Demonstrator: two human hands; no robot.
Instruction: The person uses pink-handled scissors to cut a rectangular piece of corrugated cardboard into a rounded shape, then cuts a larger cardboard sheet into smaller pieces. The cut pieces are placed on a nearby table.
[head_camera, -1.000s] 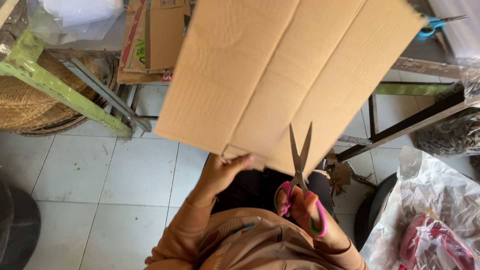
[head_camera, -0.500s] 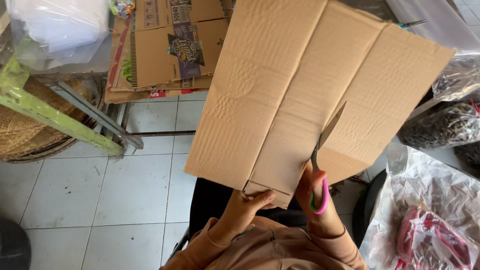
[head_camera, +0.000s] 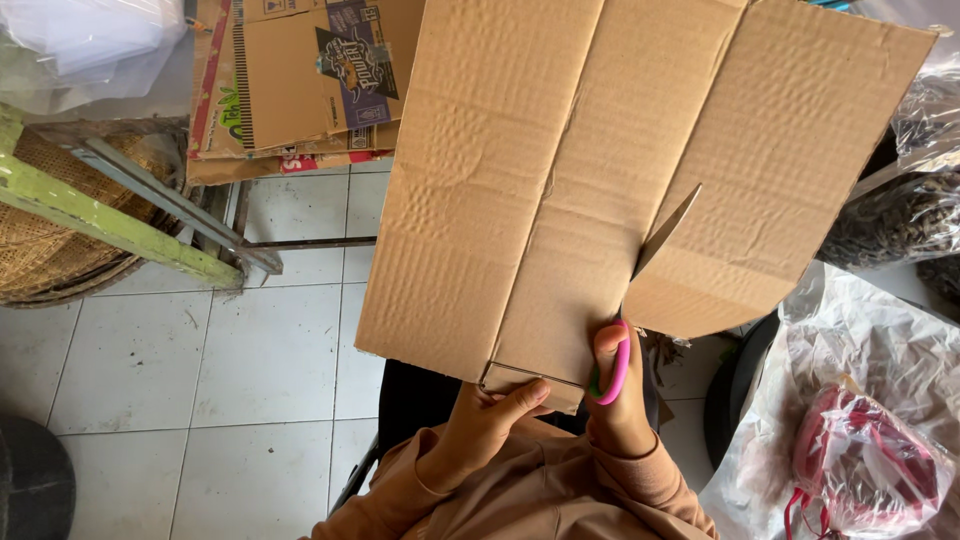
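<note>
The right hand (head_camera: 618, 400) is closed around the pink-and-green handles of a pair of scissors (head_camera: 640, 290), fingers through the loops and the thumb pressed over the top ring. The grey blades are partly spread; one blade lies in view over the face of the cardboard sheet (head_camera: 610, 170), pointing up and to the right along a crease, while the other is hidden behind the board. The handles sit right at the sheet's lower edge.

The left hand (head_camera: 495, 405) pinches the sheet's near edge from below, thumb on the upper face at a small folded tab, fingers curled out of sight underneath. Both sleeves are light brown.

The sheet is a plain flattened box panel with several lengthwise creases, held tilted in the air above the person's lap and a white tiled floor (head_camera: 140, 360).

Beyond it, at the upper left, a stack of printed flattened cartons (head_camera: 290, 90) rests by a green-painted frame (head_camera: 100, 215) and a woven basket (head_camera: 50, 250). At the lower right lies a clear plastic bag (head_camera: 850, 410) with red material inside.
</note>
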